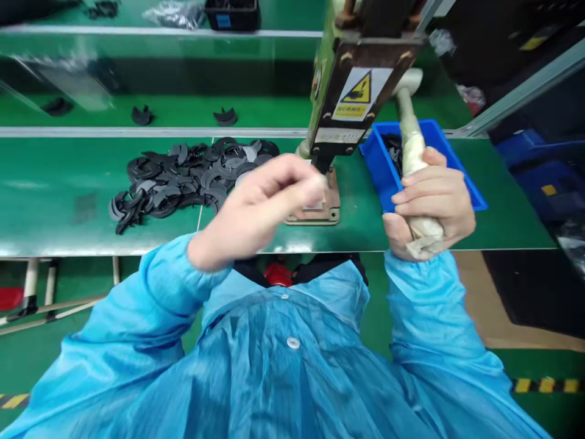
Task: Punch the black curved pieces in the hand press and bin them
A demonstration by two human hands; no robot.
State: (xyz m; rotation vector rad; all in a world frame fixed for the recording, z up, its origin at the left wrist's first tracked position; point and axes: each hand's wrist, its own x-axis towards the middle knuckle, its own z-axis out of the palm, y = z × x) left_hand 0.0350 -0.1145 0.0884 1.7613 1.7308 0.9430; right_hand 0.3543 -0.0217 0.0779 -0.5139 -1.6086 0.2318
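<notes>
The left hand's [260, 210] blurred fingers and thumb are drawn narrow beside the green-and-brown metal press [325, 61]; whether they hold anything, I cannot tell. The right hand's [434, 201] fingers wrap the cream, tape-covered lever handle [414, 146], above the blue plastic bin [379, 177]. Lowering it early could pinch left fingertips; loose wrapping might slip. Its long axis slants up and away, far end leaning slightly left.

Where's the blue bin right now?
In the head view, the blue bin sits right of the press, on the green bench, partly hidden behind the right hand.
</notes>
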